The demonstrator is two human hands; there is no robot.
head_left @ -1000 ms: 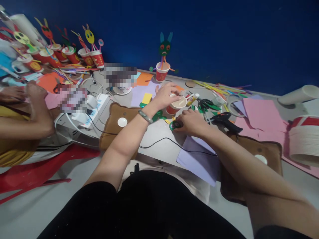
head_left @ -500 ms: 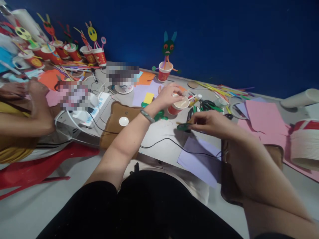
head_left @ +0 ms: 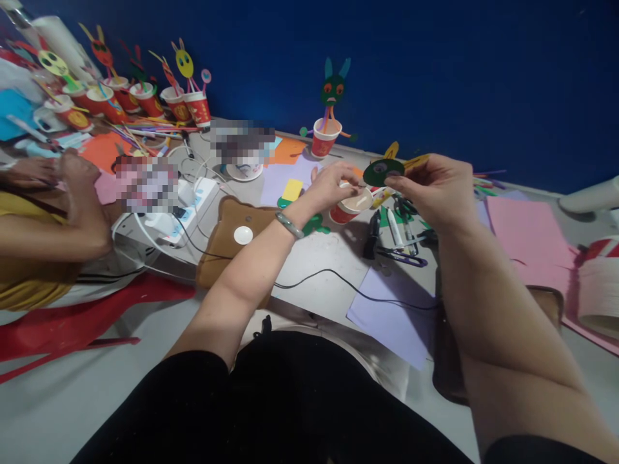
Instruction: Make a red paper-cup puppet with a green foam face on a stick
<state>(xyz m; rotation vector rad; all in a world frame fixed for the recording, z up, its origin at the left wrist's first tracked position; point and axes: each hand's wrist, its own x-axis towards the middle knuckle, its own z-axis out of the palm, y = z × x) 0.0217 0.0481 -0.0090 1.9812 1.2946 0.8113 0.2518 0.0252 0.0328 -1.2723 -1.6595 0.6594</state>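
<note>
My right hand (head_left: 435,187) is raised above the table and pinches a dark green paper face disc (head_left: 383,171) with yellow ears, held up just right of the cup. My left hand (head_left: 331,185), with a green bangle on the wrist, curls around the rim of a red paper cup (head_left: 347,207) that stands on the grey table (head_left: 319,258). A finished cup figure with a green face and blue ears (head_left: 329,119) stands by the blue wall.
Scissors and a black glue gun (head_left: 387,235) lie by the cup, with a cable across lilac paper (head_left: 391,316). Pink sheets (head_left: 527,232) are at right, brown pads on both sides, a power strip (head_left: 188,203) and another person's arms (head_left: 53,225) at left.
My right hand picked the green face disc up from the table and lifted it up beside the cup. The left hand stayed on the cup.
</note>
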